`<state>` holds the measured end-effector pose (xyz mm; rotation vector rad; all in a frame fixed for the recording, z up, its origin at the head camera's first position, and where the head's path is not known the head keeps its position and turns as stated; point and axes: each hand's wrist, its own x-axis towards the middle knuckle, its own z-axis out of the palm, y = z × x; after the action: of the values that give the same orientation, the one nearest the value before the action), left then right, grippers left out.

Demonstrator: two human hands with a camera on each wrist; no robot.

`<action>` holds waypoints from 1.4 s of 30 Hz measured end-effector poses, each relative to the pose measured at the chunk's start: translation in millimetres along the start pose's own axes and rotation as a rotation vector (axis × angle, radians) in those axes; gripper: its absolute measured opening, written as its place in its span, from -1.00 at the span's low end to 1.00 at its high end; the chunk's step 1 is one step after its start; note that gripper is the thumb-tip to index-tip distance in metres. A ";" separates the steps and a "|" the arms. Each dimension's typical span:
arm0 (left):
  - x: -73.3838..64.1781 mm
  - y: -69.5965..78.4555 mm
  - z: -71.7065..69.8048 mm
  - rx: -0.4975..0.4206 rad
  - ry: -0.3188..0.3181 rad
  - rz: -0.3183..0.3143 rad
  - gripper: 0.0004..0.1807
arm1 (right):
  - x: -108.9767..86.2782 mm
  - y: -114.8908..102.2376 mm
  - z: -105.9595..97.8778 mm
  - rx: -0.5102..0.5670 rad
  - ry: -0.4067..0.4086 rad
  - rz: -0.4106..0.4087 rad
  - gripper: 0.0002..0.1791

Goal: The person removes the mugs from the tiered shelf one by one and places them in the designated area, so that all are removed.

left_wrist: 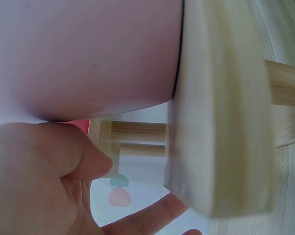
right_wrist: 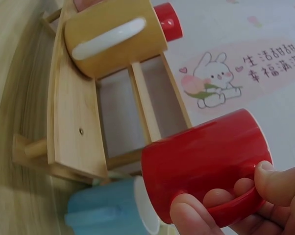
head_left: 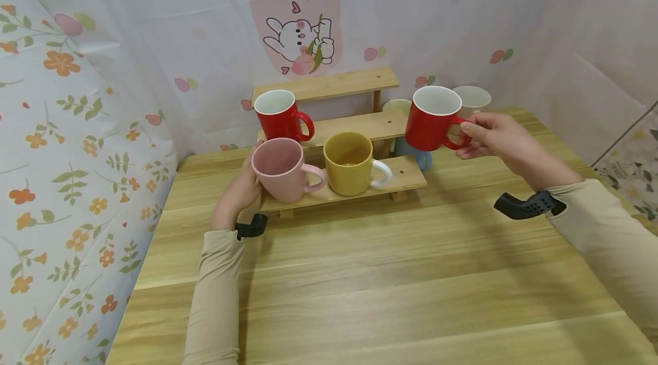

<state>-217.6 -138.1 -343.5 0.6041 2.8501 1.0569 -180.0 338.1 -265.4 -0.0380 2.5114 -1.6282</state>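
Note:
My right hand point(head_left: 496, 136) grips the handle of a red mug point(head_left: 429, 125), white inside, held up at the right end of the wooden rack point(head_left: 411, 179). In the right wrist view, fingers curl through its handle. My left hand point(head_left: 237, 193) is at the rack's left end, beside a pink mug point(head_left: 281, 182) on the bottom tier. In the left wrist view, its thumb is near the mug's side and a finger extends past the board's end; exact contact is hidden. A yellow mug point(head_left: 346, 173) with a white handle stands right of the pink one. Another red mug point(head_left: 277, 122) sits on the middle tier.
Right of the rack, a blue mug point(right_wrist: 108, 205) stands low, partly hidden. Pale cups point(head_left: 472, 96) are behind the held red mug. The wooden table point(head_left: 360, 291) reaches toward me, and a patterned curtain point(head_left: 180, 39) hangs behind the rack.

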 end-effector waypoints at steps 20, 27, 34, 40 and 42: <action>0.3 -3.0 -1.2 -0.027 -0.005 -0.017 -0.39 | -6.5 48.4 -26.1 0.029 0.003 0.126 -0.73; 0.7 -3.8 0.4 -0.027 -0.010 0.001 -0.38 | -1.8 72.7 -22.7 0.067 0.001 0.142 -0.75; -1.0 -2.3 0.6 -0.042 -0.008 -0.008 -0.39 | 2.2 87.1 -15.3 0.121 0.004 0.149 -0.76; -0.8 -0.1 0.7 -0.029 -0.013 -0.003 -0.38 | 1.4 94.1 -10.0 0.150 0.017 0.142 -0.73; -1.0 1.3 0.4 -0.026 -0.012 -0.006 -0.38 | 1.0 95.1 -8.6 0.156 0.025 0.139 -0.74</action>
<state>-216.1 -137.3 -343.1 0.5972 2.8220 1.0840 -176.6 384.9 -348.6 0.1711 2.3378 -1.7700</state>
